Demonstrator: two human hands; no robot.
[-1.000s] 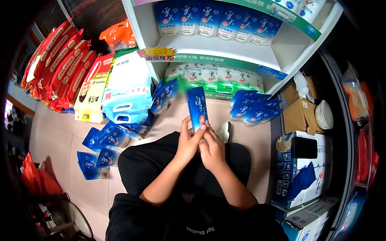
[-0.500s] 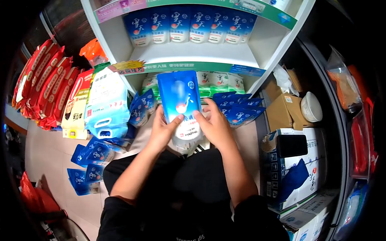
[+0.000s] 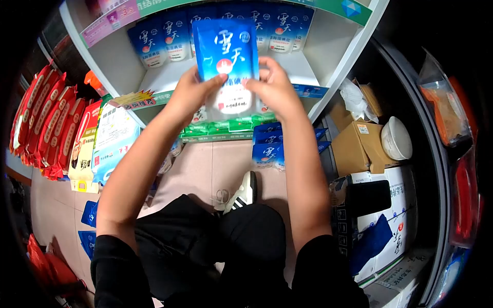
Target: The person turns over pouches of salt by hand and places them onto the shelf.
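Note:
A blue-and-white bag of salt (image 3: 226, 54) is held upright in front of the shelf, its printed front facing me. My left hand (image 3: 187, 97) is closed on its left edge, thumb across the front. On the opposite edge, my right hand (image 3: 275, 92) grips with its thumb also on the front; the fingers behind are partly hidden. Beyond the held bag, a row of matching salt bags (image 3: 174, 38) stands on the white shelf (image 3: 159, 79), some covered from view. Green-and-white bags (image 3: 226, 126) sit on the lower level.
More blue salt bags (image 3: 268, 151) stand on the floor at the shelf's right, others (image 3: 88, 213) at left. Red bags (image 3: 43, 120) are stacked far left. At right are a cardboard box (image 3: 354, 143), a white bowl (image 3: 396, 137) and a dark phone (image 3: 368, 197) on a carton.
Both hands have raised the salt bag and carried it forward, from low before the shelf to the level of the standing row. My view has shifted, and the arms are more stretched out.

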